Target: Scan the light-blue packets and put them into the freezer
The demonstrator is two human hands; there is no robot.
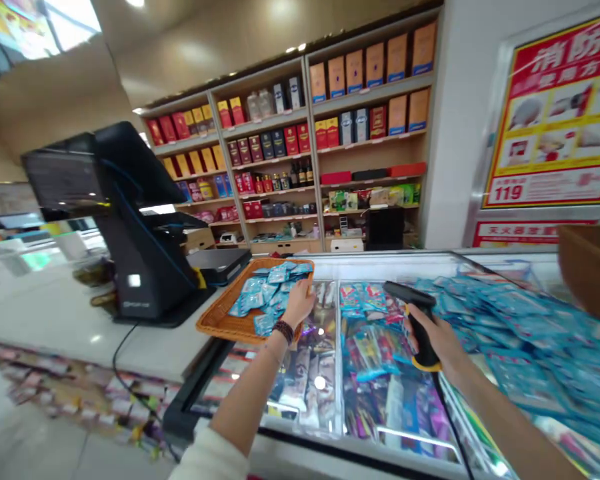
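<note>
My left hand (300,301) is closed on the right rim of an orange woven basket (220,325), which holds several small blue packets (254,297). A beaded bracelet is round my left wrist. In my right hand (433,337) is a black and yellow barcode scanner (411,293), gripped by its handle, its cable hanging down. Beneath both hands lies a glass-topped freezer (339,400) with wrapped goods inside. A large pile of blue packets (520,327) spreads over its right part.
On the left, a black checkout terminal (145,267) stands on a white counter (65,320), with a cable hanging over the edge. Shelves of boxes (310,153) line the back wall. A brown container (593,267) is at the right edge, below a red poster (555,120).
</note>
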